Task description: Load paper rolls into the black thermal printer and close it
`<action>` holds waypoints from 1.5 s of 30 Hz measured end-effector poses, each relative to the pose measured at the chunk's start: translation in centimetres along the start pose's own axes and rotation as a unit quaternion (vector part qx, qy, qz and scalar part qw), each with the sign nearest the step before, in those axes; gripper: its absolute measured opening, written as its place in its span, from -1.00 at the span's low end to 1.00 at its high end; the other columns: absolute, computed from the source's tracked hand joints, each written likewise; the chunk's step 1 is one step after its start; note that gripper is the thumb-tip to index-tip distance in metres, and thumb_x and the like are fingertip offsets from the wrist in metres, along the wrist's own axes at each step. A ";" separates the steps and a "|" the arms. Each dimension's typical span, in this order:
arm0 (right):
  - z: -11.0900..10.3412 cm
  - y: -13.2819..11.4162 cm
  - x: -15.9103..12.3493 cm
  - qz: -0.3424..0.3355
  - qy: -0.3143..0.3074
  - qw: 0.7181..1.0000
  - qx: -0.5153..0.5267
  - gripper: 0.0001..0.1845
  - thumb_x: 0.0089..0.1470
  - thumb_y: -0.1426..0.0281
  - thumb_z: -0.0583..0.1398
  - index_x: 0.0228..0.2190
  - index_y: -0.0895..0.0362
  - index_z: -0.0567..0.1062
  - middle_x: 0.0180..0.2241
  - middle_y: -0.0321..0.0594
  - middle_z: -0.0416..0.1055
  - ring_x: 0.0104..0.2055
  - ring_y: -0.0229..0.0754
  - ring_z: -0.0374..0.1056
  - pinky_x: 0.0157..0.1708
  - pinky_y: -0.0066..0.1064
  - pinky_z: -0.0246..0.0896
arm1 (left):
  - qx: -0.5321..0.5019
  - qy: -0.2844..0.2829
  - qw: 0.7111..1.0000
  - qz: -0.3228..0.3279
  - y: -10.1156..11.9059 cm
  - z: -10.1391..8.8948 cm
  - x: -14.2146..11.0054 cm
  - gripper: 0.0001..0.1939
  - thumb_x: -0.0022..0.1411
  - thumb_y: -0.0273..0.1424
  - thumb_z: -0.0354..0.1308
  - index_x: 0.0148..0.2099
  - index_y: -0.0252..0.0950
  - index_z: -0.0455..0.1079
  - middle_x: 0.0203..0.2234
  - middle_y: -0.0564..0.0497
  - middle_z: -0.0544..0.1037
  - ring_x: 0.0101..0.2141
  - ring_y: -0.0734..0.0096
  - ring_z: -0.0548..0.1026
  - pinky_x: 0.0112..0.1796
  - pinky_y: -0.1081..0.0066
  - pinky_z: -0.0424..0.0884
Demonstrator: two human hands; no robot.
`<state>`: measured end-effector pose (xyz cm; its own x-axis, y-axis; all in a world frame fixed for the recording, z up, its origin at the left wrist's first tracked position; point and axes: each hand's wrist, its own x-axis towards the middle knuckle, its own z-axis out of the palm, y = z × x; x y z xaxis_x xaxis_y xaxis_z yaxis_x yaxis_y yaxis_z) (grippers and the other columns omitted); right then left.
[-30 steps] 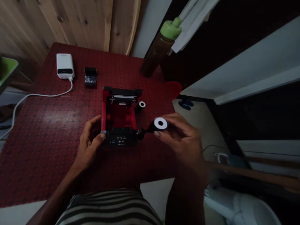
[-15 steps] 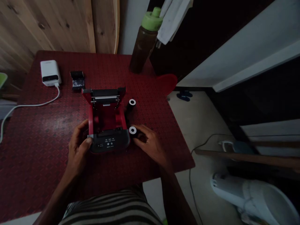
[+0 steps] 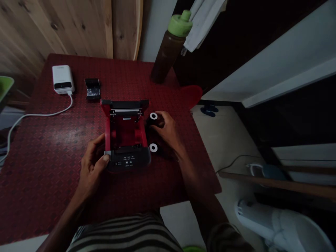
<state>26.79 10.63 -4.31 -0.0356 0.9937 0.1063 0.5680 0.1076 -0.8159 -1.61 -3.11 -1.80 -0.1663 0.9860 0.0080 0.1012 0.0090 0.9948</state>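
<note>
A small red and black label printer (image 3: 128,162) stands on the table with its lid (image 3: 125,104) tilted up and its red inner bay bare. My left hand (image 3: 91,164) grips its front left corner, thumb on the top edge and fingers along the side. Two black rolls with white ring ends stick out at the printer's right side. Around the far roll (image 3: 153,116) the thumb and fingers of my right hand (image 3: 168,127) are closed. The near roll (image 3: 153,148) sits below that hand, apart from its fingers.
Behind the printer lies a small black piece with a shiny strip (image 3: 93,91). A white power bank (image 3: 63,80) with a white cable (image 3: 47,114) is at the far left. A dark bottle with a green lid (image 3: 169,49) stands at the table's (image 3: 60,189) back right, near a red rounded object (image 3: 193,96).
My right hand has moved from the near roll to the far roll. My left hand stays on the printer's corner. The whole view has shifted slightly.
</note>
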 end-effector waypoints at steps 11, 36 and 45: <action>-7.4 -7.9 -4.7 -0.069 0.001 0.995 0.073 -0.72 0.16 0.38 0.40 -0.07 -0.09 0.61 -0.01 -0.23 0.68 0.07 0.03 0.61 0.10 -0.06 0.54 | -0.059 -0.023 0.998 -0.022 0.2 0.5 -0.2 -0.39 0.42 -0.03 0.30 0.38 -0.17 0.43 0.23 -0.17 0.62 0.21 -0.10 0.62 0.16 -0.01 0.57; 3.3 -14.2 -2.1 -0.138 -0.295 0.882 -0.340 -0.68 0.31 0.64 0.23 -0.01 0.12 0.65 -0.09 0.00 0.66 -0.03 0.09 0.61 -0.06 -0.18 0.47 | -0.067 -0.029 0.996 -0.042 -0.4 0.5 -0.5 -0.34 0.42 -0.01 0.29 0.42 -0.20 0.38 0.34 -0.25 0.50 0.37 -0.19 0.45 0.35 -0.20 0.35; 1.8 -12.1 -2.7 -0.219 -0.276 0.923 -0.156 -0.39 0.31 0.75 0.11 0.17 0.03 0.65 0.18 -0.10 0.66 0.26 -0.01 0.56 0.31 -0.05 0.46 | -0.069 -0.027 0.997 -0.037 -0.4 0.5 -0.4 -0.34 0.42 -0.01 0.29 0.41 -0.21 0.38 0.32 -0.25 0.52 0.32 -0.16 0.50 0.31 -0.13 0.41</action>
<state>18.52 6.74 4.24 -0.6822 0.7310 0.0120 0.6053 0.5740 -0.5515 -1.11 -3.38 -2.29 -0.1144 0.9911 -0.0682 -0.0458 0.0633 0.9969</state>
